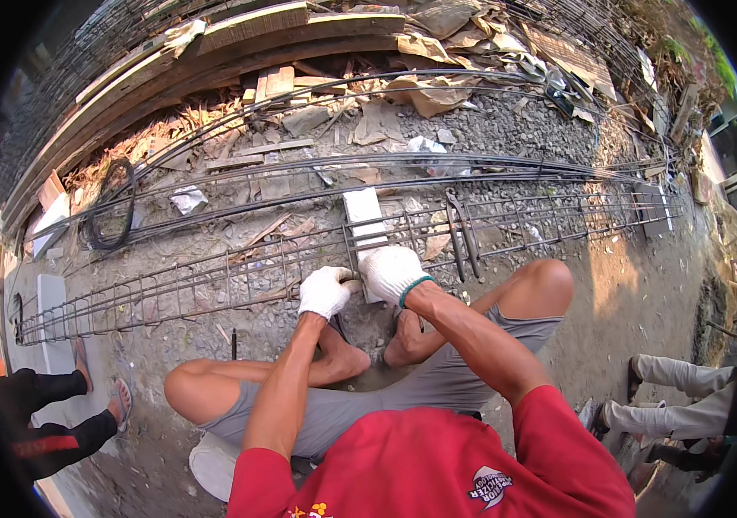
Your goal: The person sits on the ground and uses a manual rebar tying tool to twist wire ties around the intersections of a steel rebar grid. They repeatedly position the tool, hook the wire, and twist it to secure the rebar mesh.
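A long rebar cage [258, 278] of thin bars and square stirrups lies across the ground before me, raised on blocks. My left hand [326, 291], in a white knit glove, has its thumb and fingers closed at the near bar beside a white block [363, 213]. Over that block my right hand [391, 273], gloved too, is curled against the cage. Its fingertips are hidden beneath it, and whatever lies between them does not show. End-cutting pincers [462, 243] rest on the cage to the right of my hands, handles towards me.
Beyond the cage run long loose rebars [264, 201] and a coil of black wire [109, 204]. Timber planks [226, 48] are stacked farther back. A white block [52, 304] and a grey block [656, 210] support the cage ends. People's legs [83, 401] show left, others [679, 414] right.
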A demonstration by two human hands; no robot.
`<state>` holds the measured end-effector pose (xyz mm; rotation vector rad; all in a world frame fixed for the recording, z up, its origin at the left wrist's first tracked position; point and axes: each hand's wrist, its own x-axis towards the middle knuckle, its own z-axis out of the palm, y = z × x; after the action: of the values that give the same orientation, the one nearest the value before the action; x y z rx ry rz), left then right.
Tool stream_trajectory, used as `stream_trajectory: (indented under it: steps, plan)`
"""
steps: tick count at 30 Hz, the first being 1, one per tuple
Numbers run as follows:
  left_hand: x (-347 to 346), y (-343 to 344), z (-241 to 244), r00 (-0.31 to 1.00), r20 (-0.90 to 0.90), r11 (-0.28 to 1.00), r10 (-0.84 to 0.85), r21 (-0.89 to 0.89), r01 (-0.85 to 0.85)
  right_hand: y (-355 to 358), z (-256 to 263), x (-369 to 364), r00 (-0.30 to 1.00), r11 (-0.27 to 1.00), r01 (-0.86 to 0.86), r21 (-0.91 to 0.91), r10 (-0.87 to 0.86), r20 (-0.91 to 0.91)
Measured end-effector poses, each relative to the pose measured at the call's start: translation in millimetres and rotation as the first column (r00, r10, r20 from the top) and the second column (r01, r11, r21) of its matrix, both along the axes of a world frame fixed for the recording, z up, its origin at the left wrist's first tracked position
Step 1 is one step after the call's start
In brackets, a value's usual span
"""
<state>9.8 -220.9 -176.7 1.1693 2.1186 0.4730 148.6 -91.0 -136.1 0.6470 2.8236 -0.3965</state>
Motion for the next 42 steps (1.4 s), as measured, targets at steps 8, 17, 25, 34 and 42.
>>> stream_trajectory:
  steps: [8, 17, 25, 34, 42]
  plan:
    - [-26.8, 26.9, 7.6, 0.875, 0.481, 0.968, 0.055, -0.240, 0.071, 44.6, -37.5, -57.9, 0.955, 0.976, -0.064, -0.207, 0.120, 0.271]
    - [-40.8, 21.2, 5.5, 0.822, 0.567, 0.964, 0.043, -0.240, 0.115, 8.9, -15.1, -20.6, 0.917, 0.797, 0.399, -0.454, -0.356, 0.182]
    - [-35.8, 25.2, 8.6, 0.827, 0.561, 0.965, 0.045, -0.238, 0.109, -18.4, -39.6, 3.9, 0.772, 0.661, 0.501, -0.559, -0.633, -0.057]
    - [-40.1, 32.2, -23.1, 0.795, 0.606, 0.975, -0.030, -0.156, 0.156, -79.8, -100.3, 35.3, 0.546, 0.630, 0.596, -0.498, -0.773, -0.323]
    - [-51.8, 23.6, -47.8, 0.782, 0.623, 0.977, -0.029, -0.146, 0.152, -123.2, -21.2, 11.4, 0.250, -0.385, 0.257, -0.887, -0.860, 0.445]
